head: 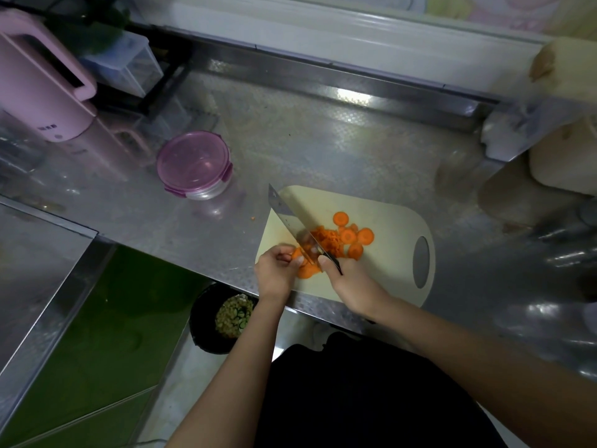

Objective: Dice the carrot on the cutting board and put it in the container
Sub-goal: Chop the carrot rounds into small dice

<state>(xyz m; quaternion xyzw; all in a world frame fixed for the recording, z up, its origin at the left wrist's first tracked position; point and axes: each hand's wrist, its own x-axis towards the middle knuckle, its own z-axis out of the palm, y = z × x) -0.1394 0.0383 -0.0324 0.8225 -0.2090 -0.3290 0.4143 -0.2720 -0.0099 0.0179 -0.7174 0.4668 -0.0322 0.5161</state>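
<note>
Steel counter (323, 140) runs the width of the view. Pink kettle (42, 92) at far left, not needed.

Cutting board (387, 273), pale, lies at the counter's near edge, its handle hole to my right. All the carrot is on it.

Container (193, 164), round with a purple lid, sits on the counter, well apart from the board on the left. Lid is on. No orange shows through it, so I judge nothing has gone in.

Knife (290, 221), a broad blade, angles across the board's left part, tip toward the container, edge down in the carrot.

Right hand (349, 279): fingers wrapped round the knife handle, thumb up near the blade's heel.

Left hand (276, 266): fingers curled, tips pinching a small stack of carrot slices (307, 271) right against the blade. Slightly blurred here; I cannot tell the exact finger placement.

Diced heap (326, 237) lies just right of the blade, mid-board. Whole rounds (349, 236), about five or six, lie beside and beyond it, uncut.

Progress, as I read it: dicing is partway. One small heap is done, a stack is under the knife, and the loose rounds wait. Left to do: finish those, open the lid, move everything over.
</note>
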